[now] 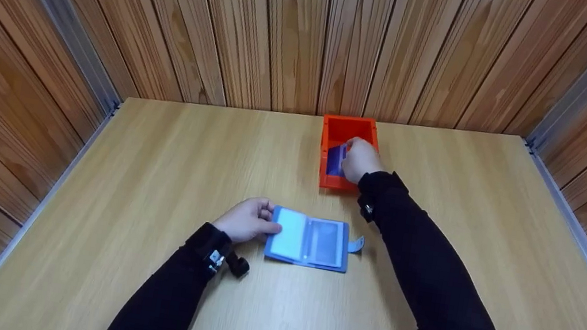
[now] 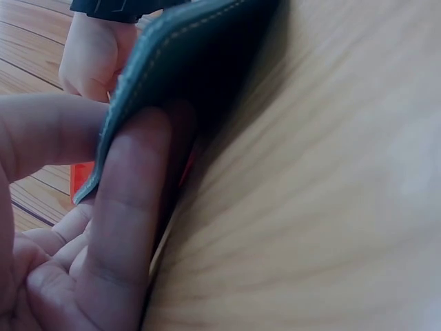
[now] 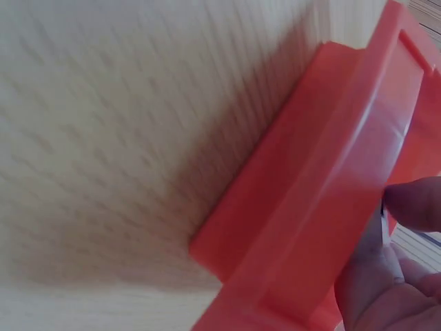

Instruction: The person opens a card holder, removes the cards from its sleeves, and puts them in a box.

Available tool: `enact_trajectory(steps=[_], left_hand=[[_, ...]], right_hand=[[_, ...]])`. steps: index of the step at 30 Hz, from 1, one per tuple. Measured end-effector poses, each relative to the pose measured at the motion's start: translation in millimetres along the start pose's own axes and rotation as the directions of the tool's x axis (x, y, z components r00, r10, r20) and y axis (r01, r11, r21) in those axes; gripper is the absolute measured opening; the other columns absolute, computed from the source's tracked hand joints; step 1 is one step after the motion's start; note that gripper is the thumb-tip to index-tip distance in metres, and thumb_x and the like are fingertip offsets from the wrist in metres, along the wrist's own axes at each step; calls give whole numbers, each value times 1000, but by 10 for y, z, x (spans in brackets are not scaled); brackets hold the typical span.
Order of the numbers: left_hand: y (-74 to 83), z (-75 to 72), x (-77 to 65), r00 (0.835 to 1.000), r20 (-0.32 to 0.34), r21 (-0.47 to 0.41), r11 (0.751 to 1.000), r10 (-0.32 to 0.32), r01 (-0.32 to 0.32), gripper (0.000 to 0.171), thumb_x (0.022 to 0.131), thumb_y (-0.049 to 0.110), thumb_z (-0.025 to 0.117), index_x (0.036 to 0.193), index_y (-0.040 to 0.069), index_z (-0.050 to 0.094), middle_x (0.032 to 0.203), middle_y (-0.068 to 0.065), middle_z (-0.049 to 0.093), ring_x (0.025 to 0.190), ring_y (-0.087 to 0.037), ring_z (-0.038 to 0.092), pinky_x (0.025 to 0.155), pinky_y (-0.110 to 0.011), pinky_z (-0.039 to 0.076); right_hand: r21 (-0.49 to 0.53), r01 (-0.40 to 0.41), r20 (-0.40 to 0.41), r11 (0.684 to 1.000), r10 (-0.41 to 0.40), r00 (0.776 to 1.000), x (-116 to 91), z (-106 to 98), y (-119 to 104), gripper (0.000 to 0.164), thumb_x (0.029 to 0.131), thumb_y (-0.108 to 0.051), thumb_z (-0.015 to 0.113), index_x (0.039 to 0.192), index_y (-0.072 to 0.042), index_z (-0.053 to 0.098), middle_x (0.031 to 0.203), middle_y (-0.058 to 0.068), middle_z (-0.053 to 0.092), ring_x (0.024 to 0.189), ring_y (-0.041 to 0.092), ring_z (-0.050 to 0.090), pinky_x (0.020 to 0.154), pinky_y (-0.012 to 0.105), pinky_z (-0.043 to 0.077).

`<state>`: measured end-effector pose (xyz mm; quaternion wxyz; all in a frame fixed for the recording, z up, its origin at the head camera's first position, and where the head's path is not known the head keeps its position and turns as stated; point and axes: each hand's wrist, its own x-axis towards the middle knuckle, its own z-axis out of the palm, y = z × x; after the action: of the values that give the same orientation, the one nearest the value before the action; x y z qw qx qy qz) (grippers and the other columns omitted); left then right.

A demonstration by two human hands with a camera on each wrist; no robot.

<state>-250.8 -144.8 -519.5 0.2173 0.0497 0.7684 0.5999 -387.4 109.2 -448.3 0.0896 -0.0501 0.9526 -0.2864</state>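
head view: right hand partly hides the purple card.

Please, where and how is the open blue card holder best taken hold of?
Probably the blue card holder is best pinched at its left edge, coming from the left, thumb above and fingers below. The left hand holds it so, and the left wrist view shows that edge raised off the table, leaving room underneath. The right side looks less handy: the strap sticks out there.
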Motion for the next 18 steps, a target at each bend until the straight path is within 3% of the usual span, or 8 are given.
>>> enact_trajectory(steps=[6, 8, 10, 12, 15, 17, 18], left_hand=[[15, 3, -6, 1000, -3, -2, 1000, -11, 11, 30, 85, 4, 73, 108, 2, 54, 90, -6, 65, 80, -16, 67, 71, -31, 60], [21, 2, -7, 1000, -4, -4, 1000, -16, 16, 30, 85, 5, 73, 109, 2, 54, 91, -7, 65, 80, -17, 68, 71, -31, 60], [21, 1, -7, 1000, -1, -5, 1000, -17, 17, 31, 85, 5, 73, 110, 2, 54, 91, -7, 65, 80, -17, 67, 71, -31, 60], [21, -1, -10, 1000, 1, -6, 1000, -17, 17, 31, 85, 5, 72, 110, 1, 54, 91, -7, 65, 80, -17, 67, 71, -31, 60], [19, -5, -13, 1000, 2, 5, 1000, -15, 15, 31, 85, 6, 73, 109, 2, 54, 90, -6, 65, 80, -17, 67, 71, -31, 60], [18, -9, -15, 1000, 2, 6, 1000, -16, 16, 31, 85, 6, 73, 109, 3, 54, 90, -6, 65, 80, -17, 67, 71, -31, 60], [15, -10, -13, 1000, 2, 6, 1000, -16, 16, 30, 85, 6, 73, 109, 3, 54, 90, -6, 65, 80, -17, 67, 71, -31, 60]], right_hand=[[-114, 15, 45, 993, -10, 999, -48, 39, 4, 46, 94, -10, 52, 139, 2, 48, 139, 18, 54, 126, 29, 51, 111, 43, 40], [-110, 13, 47, 994, -8, 999, -78, 36, 7, 48, 95, -11, 52, 140, 1, 47, 140, 17, 53, 127, 28, 51, 111, 43, 40], [-78, 9, 48, 997, -5, 999, -111, 26, 11, 49, 96, -12, 52, 143, -1, 45, 143, 16, 51, 122, 26, 53, 109, 42, 42], [-27, 8, 60, 1000, -7, 998, -138, 2, 18, 53, 97, -15, 54, 147, -3, 41, 128, 15, 60, 106, 25, 59, 98, 39, 48], [48, 28, 49, 998, -31, 998, -201, -46, 22, 57, 97, -19, 58, 148, -6, 38, 122, 12, 61, 91, 21, 58, 85, 36, 50], [94, 54, 44, 994, -59, 997, -248, -93, 18, 61, 96, -22, 61, 149, -7, 36, 121, 11, 61, 95, 22, 60, 88, 36, 52], [113, 66, 31, 991, -70, 997, -281, -118, 8, 62, 95, -24, 63, 149, -7, 36, 134, 13, 56, 107, 23, 59, 95, 39, 50]])
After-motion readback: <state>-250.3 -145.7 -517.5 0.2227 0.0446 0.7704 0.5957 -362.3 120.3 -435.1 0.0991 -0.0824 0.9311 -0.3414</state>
